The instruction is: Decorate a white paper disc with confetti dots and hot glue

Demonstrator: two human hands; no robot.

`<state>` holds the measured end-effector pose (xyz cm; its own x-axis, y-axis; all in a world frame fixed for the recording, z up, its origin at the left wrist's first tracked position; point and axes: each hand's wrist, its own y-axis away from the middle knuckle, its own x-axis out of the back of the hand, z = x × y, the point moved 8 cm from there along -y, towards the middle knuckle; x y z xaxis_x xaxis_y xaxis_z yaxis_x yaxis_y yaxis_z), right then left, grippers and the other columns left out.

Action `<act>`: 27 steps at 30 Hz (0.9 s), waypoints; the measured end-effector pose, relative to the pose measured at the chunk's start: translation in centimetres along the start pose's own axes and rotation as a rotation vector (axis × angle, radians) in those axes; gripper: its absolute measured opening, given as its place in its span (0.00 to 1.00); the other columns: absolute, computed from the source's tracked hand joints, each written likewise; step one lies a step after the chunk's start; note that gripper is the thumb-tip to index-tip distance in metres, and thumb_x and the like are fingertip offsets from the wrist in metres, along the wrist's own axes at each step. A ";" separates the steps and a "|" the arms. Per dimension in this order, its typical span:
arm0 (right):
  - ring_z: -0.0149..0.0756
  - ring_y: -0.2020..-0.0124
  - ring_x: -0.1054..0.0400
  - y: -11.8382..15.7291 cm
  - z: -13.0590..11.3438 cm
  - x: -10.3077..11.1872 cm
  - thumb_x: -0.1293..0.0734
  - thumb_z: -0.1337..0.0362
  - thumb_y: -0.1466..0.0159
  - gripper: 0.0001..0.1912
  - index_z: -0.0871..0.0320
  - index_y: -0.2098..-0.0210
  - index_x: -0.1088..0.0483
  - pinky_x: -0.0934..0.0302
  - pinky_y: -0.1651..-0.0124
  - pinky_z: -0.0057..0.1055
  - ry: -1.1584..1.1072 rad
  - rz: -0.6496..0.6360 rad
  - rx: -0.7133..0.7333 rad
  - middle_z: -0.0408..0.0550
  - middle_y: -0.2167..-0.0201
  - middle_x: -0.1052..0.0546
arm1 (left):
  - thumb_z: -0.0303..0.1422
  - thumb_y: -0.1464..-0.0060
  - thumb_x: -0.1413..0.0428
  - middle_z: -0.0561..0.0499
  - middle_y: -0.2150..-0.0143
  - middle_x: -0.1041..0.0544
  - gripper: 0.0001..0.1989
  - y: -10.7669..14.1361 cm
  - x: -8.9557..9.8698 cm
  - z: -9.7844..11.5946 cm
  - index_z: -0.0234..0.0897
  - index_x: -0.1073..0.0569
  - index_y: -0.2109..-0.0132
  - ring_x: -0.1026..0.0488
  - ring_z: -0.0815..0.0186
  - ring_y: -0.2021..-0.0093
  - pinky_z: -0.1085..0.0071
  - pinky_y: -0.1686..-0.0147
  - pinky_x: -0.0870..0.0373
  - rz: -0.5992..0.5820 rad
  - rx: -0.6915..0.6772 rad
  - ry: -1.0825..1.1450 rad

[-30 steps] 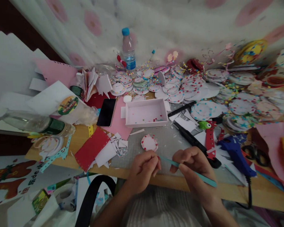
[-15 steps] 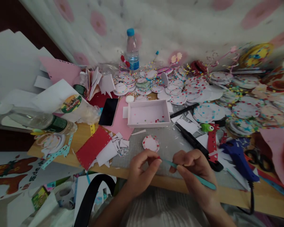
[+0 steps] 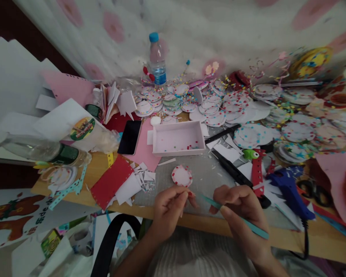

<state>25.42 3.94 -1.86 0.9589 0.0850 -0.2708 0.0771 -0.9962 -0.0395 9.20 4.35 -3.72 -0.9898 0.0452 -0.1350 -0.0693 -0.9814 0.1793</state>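
Note:
My left hand [image 3: 170, 211] is closed in a pinch in front of me, with a tiny red piece [image 3: 190, 194] at its fingertips. Slim teal tweezers [image 3: 257, 229] lie in my right hand [image 3: 243, 215], gripped between thumb and fingers. Their tip points left toward the red piece, a small gap apart from it. Just beyond my left hand, a small white paper disc [image 3: 182, 176] edged with red dots rests on the grey mat [image 3: 204, 173]. Behind it stands a shallow pale pink box [image 3: 178, 152] holding a few tiny coloured pieces.
A phone [image 3: 129, 137], a red card [image 3: 112, 181] and paper scraps lie left. To the right are a black-handled cutter [image 3: 232, 169], a blue glue gun [image 3: 291, 192] and scissors [image 3: 315, 192]. Decorated discs [image 3: 250, 135] and a water bottle [image 3: 157, 59] stand behind.
The tweezers' tip has drawn away from my left fingertips, and my right hand has shifted slightly right. My left hand has moved a little left, keeping the red piece. The whole view has shifted slightly.

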 end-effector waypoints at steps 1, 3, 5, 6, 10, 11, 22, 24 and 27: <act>0.32 0.70 0.35 -0.1 -0.3 -0.2 0.35 0.66 0.36 0.04 0.52 0.63 0.36 0.37 0.69 0.29 0.027 -0.007 0.019 0.43 0.71 0.32 | 0.39 0.39 0.48 0.50 0.74 0.21 0.13 0.0 0.0 0.0 0.35 0.24 0.63 0.42 0.75 0.83 0.78 0.83 0.44 0.003 -0.005 -0.013; 0.32 0.70 0.36 -0.3 -0.8 -0.5 0.35 0.67 0.36 0.04 0.52 0.63 0.36 0.38 0.69 0.29 0.074 -0.016 0.059 0.43 0.71 0.32 | 0.39 0.39 0.47 0.50 0.73 0.21 0.12 -0.1 0.0 0.0 0.35 0.24 0.64 0.41 0.74 0.83 0.77 0.82 0.44 0.008 -0.017 -0.046; 0.33 0.70 0.36 -0.4 -1.2 -0.8 0.35 0.68 0.36 0.05 0.52 0.63 0.36 0.38 0.69 0.29 0.103 -0.028 0.090 0.43 0.72 0.32 | 0.38 0.40 0.47 0.50 0.73 0.21 0.12 -0.1 0.0 0.1 0.36 0.24 0.65 0.37 0.73 0.81 0.76 0.81 0.42 0.007 -0.033 -0.076; 0.33 0.69 0.36 -0.5 -1.3 -0.9 0.35 0.68 0.36 0.05 0.52 0.63 0.36 0.38 0.69 0.29 0.113 -0.034 0.097 0.43 0.72 0.32 | 0.38 0.40 0.47 0.50 0.73 0.21 0.11 -0.1 0.0 0.2 0.37 0.24 0.65 0.35 0.72 0.80 0.76 0.81 0.41 0.003 -0.040 -0.086; 0.33 0.70 0.36 -0.5 -1.1 -1.0 0.36 0.69 0.36 0.05 0.52 0.64 0.36 0.38 0.69 0.29 0.111 -0.048 0.090 0.43 0.73 0.31 | 0.37 0.40 0.47 0.50 0.73 0.21 0.11 -0.2 -0.1 0.2 0.37 0.24 0.66 0.30 0.69 0.76 0.75 0.77 0.36 -0.013 -0.043 -0.118; 0.34 0.70 0.36 -0.4 -1.1 -1.0 0.36 0.70 0.36 0.06 0.52 0.64 0.36 0.38 0.69 0.30 0.105 -0.043 0.089 0.43 0.73 0.31 | 0.38 0.40 0.47 0.50 0.74 0.21 0.12 -0.2 -0.2 0.1 0.37 0.24 0.66 0.29 0.68 0.75 0.74 0.76 0.35 -0.016 -0.038 -0.126; 0.33 0.70 0.35 -0.2 -1.7 1.1 0.36 0.70 0.36 0.07 0.52 0.64 0.38 0.38 0.68 0.31 0.025 0.116 0.176 0.41 0.76 0.30 | 0.35 0.40 0.46 0.51 0.71 0.21 0.10 -3.6 2.8 5.0 0.37 0.22 0.64 0.27 0.68 0.71 0.74 0.69 0.30 0.144 -0.226 -0.439; 0.33 0.71 0.34 -0.3 -1.9 1.7 0.35 0.70 0.36 0.07 0.51 0.64 0.37 0.38 0.68 0.31 0.037 0.153 0.195 0.41 0.75 0.30 | 0.34 0.41 0.45 0.51 0.71 0.21 0.08 -5.9 3.9 7.4 0.37 0.22 0.62 0.27 0.67 0.71 0.72 0.67 0.29 0.217 -0.339 -0.581; 0.34 0.70 0.33 -0.4 -2.7 1.9 0.35 0.71 0.37 0.08 0.51 0.64 0.37 0.38 0.67 0.32 0.121 0.179 0.257 0.41 0.74 0.28 | 0.31 0.42 0.45 0.46 0.61 0.21 0.08 -9.0 4.0 10.1 0.36 0.23 0.58 0.25 0.62 0.61 0.65 0.55 0.29 0.250 -0.547 -0.942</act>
<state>27.99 4.42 0.26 0.9776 -0.1092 -0.1799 -0.1524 -0.9569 -0.2471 4.64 15.22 3.93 -0.6835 -0.2690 0.6785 -0.0207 -0.9221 -0.3865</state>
